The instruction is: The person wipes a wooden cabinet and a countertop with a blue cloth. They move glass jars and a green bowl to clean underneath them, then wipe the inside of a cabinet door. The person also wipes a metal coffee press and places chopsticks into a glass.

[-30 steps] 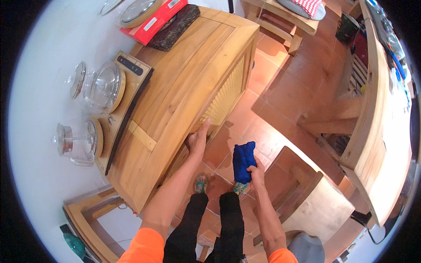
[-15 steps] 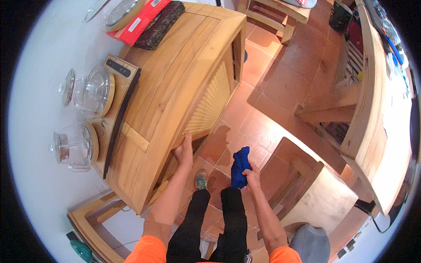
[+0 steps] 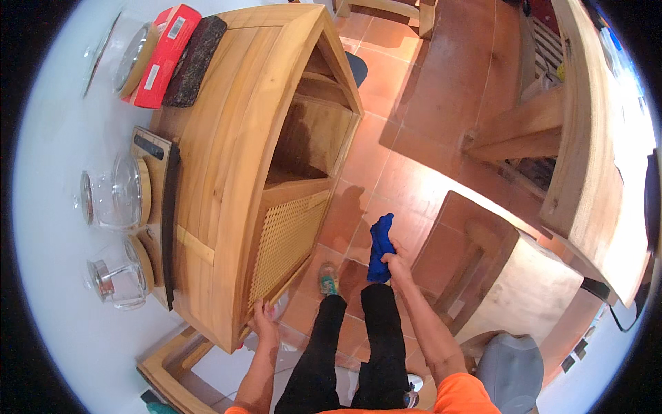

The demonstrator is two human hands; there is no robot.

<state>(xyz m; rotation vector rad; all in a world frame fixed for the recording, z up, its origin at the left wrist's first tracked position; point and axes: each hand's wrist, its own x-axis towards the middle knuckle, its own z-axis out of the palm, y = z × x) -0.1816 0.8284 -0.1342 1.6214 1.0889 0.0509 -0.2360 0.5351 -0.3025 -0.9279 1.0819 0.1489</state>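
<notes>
A wooden cabinet point(image 3: 221, 131) with a woven cane sliding door point(image 3: 288, 234) stands at my left. The door covers the near part of the front, and the far part is an open compartment point(image 3: 298, 141). At the door's near edge, my left hand point(image 3: 264, 323) has its fingers curled against the frame, some of them hidden. My right hand point(image 3: 396, 263) grips a bunched blue cloth point(image 3: 380, 241), held above the floor in front of my right leg.
On the cabinet top are a wood-edged tray point(image 3: 157, 207), glass jugs point(image 3: 124, 272), a red box point(image 3: 164, 55) and a dark block point(image 3: 196, 61). To the right stand a wooden chair point(image 3: 517, 283) and a table point(image 3: 576, 165). Tiled floor point(image 3: 386, 162) runs between.
The cane door has slid toward me along with my left hand, uncovering the far compartment and covering the near one. My right hand still holds the blue cloth. The view has shifted.
</notes>
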